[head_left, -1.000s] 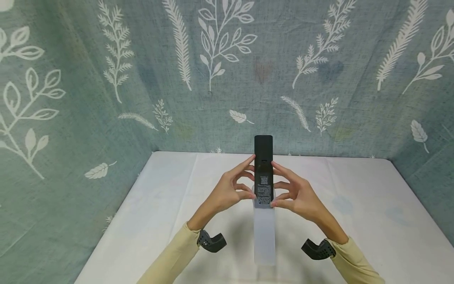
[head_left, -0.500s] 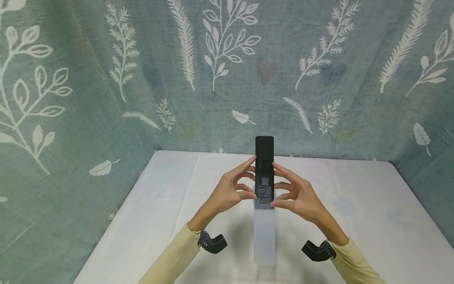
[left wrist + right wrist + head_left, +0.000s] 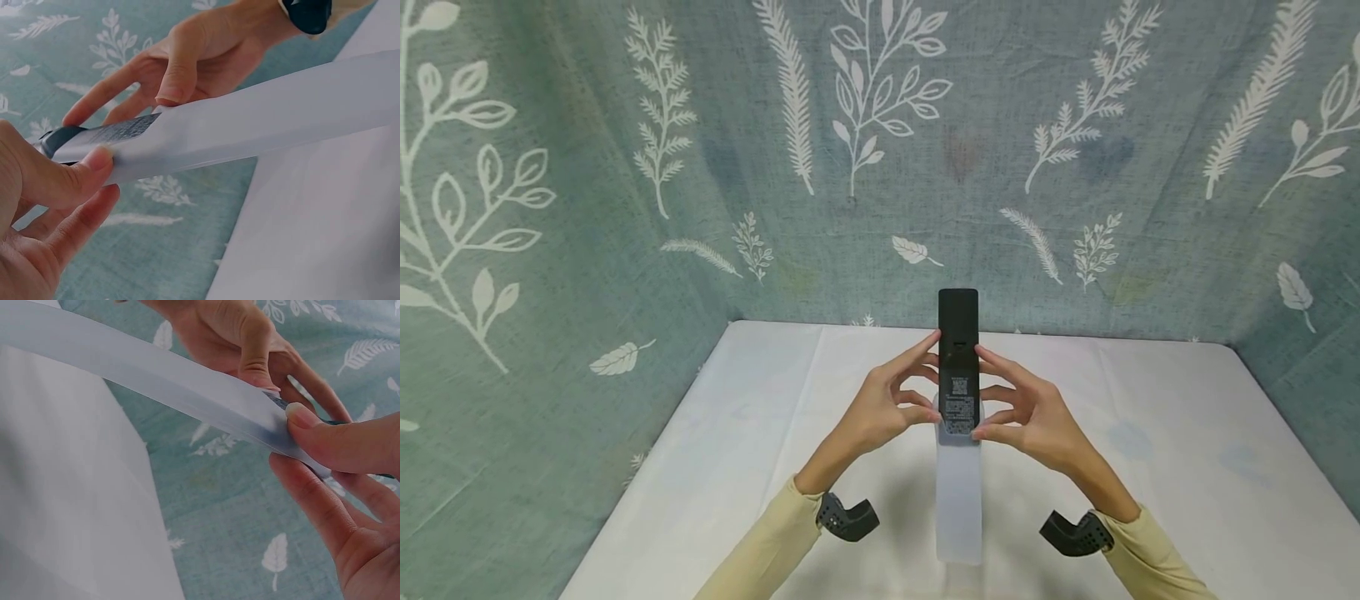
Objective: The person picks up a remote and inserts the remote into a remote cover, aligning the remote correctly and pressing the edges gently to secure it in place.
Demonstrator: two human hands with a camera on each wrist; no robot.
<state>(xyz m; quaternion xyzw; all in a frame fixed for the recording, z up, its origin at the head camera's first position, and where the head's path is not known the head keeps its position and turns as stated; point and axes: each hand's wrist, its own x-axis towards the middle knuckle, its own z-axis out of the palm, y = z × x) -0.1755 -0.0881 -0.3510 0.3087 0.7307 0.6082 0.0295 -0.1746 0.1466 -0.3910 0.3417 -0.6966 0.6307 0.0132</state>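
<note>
Over a white-covered table (image 3: 790,367), a black remote control (image 3: 958,315) sits partly inside a translucent sleeve (image 3: 958,504).
Left hand (image 3: 880,404) pinches the sleeve's left edge, right hand (image 3: 1033,410) its right; apparently a sleeving step, direction unclear, calling next for straight, even sliding.

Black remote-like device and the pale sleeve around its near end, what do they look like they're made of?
The black device looks like hard plastic, smooth and mostly matte: straight edges, fine pale print. The pale sleeve seems silicone or soft plastic, smooth and satiny: it bows gently in the right wrist view and looks greyer over the device's end, suggesting translucency. I can't tell which.
</note>
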